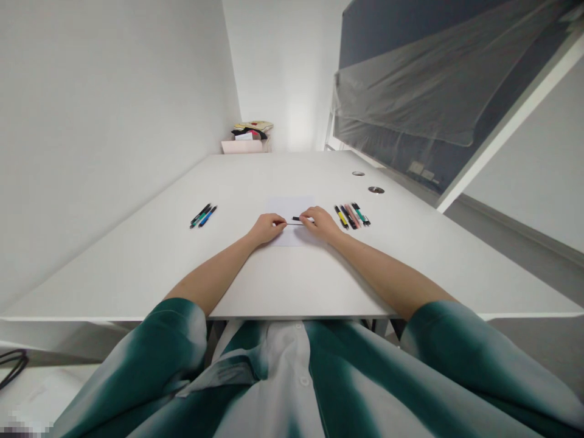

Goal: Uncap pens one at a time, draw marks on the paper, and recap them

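Over a sheet of white paper [292, 238], my left hand [268, 229] pinches one end of a thin dark rod [294, 224] that looks like a pen refill. My right hand [323, 224] is closed around the rod's other end, its fingertips partly hidden. Just beyond the rod, a short black piece [295, 218], like a pen's end, sticks out beside my right fingers; its rest is hidden by them, and I cannot tell whether they hold it.
Several pens [352, 216] lie in a row right of the paper, a yellow one nearest it. More pens [203, 216], green and blue, lie to the left. A pink box [241, 146] with items stands at the white table's [255, 286] far end. Round metal grommets [376, 190] sit at right.
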The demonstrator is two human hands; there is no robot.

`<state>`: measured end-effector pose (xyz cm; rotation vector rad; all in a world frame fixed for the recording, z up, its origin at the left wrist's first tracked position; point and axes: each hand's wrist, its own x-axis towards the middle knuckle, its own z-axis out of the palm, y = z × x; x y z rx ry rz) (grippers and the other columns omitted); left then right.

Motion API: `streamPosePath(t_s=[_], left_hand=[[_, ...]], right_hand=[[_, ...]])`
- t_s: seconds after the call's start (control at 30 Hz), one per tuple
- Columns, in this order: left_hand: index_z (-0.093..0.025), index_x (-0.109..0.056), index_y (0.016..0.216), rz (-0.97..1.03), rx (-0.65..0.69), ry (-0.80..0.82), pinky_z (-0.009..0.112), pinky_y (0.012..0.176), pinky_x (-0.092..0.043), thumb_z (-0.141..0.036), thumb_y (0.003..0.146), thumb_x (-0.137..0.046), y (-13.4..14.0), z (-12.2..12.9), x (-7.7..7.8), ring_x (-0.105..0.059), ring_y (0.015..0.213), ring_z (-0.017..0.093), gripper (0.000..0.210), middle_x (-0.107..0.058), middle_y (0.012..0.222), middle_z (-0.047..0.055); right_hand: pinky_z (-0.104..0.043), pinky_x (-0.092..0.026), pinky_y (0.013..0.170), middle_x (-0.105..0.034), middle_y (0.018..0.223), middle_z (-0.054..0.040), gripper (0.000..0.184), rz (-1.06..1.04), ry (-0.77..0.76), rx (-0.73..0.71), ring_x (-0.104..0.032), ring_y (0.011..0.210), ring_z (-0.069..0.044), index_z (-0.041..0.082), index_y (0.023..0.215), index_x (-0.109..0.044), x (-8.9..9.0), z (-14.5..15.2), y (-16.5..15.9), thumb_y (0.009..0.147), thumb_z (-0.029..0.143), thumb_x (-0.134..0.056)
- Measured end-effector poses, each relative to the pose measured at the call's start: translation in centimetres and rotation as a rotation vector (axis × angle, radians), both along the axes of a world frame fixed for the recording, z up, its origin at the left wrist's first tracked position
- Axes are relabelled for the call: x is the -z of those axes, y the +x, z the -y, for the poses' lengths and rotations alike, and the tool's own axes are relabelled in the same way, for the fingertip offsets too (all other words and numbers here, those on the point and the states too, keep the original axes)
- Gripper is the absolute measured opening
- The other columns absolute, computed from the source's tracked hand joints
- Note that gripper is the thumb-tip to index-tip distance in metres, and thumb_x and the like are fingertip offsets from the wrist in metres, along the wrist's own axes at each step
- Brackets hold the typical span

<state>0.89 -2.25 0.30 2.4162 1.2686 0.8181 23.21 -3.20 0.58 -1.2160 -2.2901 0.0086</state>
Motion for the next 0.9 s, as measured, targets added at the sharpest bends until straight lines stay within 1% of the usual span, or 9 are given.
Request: streamPosePath(t_s=[0.1,0.17,0.23,0.3,0.4,0.53,0.63,0.73,0.9], left_hand=[[-0.017,-0.076,0.091,0.0,-0.03,-0.004,0.032,0.088,-0.051,-0.029,0.081,-0.055,-0.7,-0.6,0.2,-0.067,0.088,0.02,0.026,-0.076,0.095,0.006],[-0.017,-0.076,0.09,-0.007,-0.028,-0.016,0.032,0.088,-0.051,-0.03,0.08,-0.056,-1.2,-0.9,0.2,-0.067,0.088,0.02,0.026,-0.076,0.095,0.006],[-0.018,-0.076,0.089,-0.014,-0.025,-0.027,0.033,0.088,-0.051,-0.03,0.08,-0.056,-1.5,-1.1,0.3,-0.067,0.088,0.02,0.025,-0.076,0.095,0.006],[-0.018,-0.076,0.089,-0.018,-0.03,-0.035,0.033,0.088,-0.051,-0.031,0.079,-0.056,-1.6,-1.2,0.2,-0.067,0.089,0.02,0.025,-0.076,0.095,0.006],[-0.018,-0.076,0.089,-0.022,-0.036,-0.045,0.033,0.089,-0.051,-0.031,0.079,-0.056,-1.7,-1.3,0.2,-0.068,0.09,0.021,0.026,-0.076,0.096,0.007],[-0.018,-0.076,0.089,-0.022,-0.037,-0.059,0.033,0.089,-0.051,-0.031,0.078,-0.056,-1.9,-1.4,0.2,-0.068,0.089,0.021,0.026,-0.076,0.095,0.006],[-0.018,-0.076,0.089,-0.015,-0.041,-0.063,0.033,0.089,-0.051,-0.032,0.078,-0.056,-1.9,-1.3,0.2,-0.068,0.089,0.021,0.027,-0.076,0.096,0.006],[-0.017,-0.076,0.089,-0.013,-0.042,-0.074,0.033,0.09,-0.051,-0.032,0.078,-0.056,-1.9,-1.3,0.1,-0.068,0.09,0.021,0.027,-0.076,0.096,0.007],[-0.016,-0.076,0.088,0.012,-0.067,-0.08,0.034,0.089,-0.051,-0.03,0.077,-0.057,-2.1,-1.6,0.0,-0.068,0.089,0.022,0.026,-0.076,0.096,0.008]], right_hand=[[-0.034,-0.039,0.092,-0.07,0.104,-0.0125,0.031,-0.035,-0.005,0.137,-0.057,0.1,-0.024,0.013,0.105,-0.072,0.3,-0.7,0.9,0.094,0.02,-0.044],[-0.034,-0.04,0.094,-0.069,0.11,-0.0127,0.03,0.004,-0.044,0.202,-0.057,0.103,-0.024,0.013,0.11,-0.072,0.6,-1.1,1.3,0.092,0.018,-0.048],[-0.034,-0.04,0.095,-0.068,0.116,-0.0124,0.032,0.063,-0.082,0.234,-0.057,0.105,-0.025,0.014,0.115,-0.071,0.8,-1.4,1.5,0.09,0.02,-0.052],[-0.034,-0.041,0.094,-0.068,0.118,-0.0122,0.032,0.114,-0.101,0.242,-0.058,0.106,-0.026,0.015,0.117,-0.071,1.0,-1.5,1.5,0.09,0.025,-0.055],[-0.033,-0.041,0.092,-0.07,0.115,-0.0114,0.031,0.162,-0.11,0.231,-0.059,0.105,-0.026,0.017,0.114,-0.073,1.0,-1.6,1.3,0.091,0.029,-0.055],[-0.033,-0.042,0.091,-0.071,0.112,-0.0101,0.029,0.183,-0.117,0.23,-0.059,0.104,-0.026,0.019,0.113,-0.074,0.8,-1.6,1.2,0.091,0.025,-0.055],[-0.033,-0.042,0.09,-0.071,0.111,-0.0114,0.03,0.182,-0.128,0.253,-0.059,0.103,-0.026,0.019,0.115,-0.074,0.7,-1.5,1.2,0.092,0.027,-0.055],[-0.033,-0.042,0.089,-0.07,0.109,-0.0125,0.029,0.191,-0.138,0.252,-0.059,0.103,-0.026,0.019,0.112,-0.075,0.7,-1.3,1.1,0.093,0.028,-0.054],[-0.034,-0.041,0.091,-0.069,0.109,-0.0132,0.028,0.18,-0.112,0.24,-0.057,0.104,-0.026,0.017,0.109,-0.074,0.6,-1.3,1.2,0.093,0.021,-0.052]])
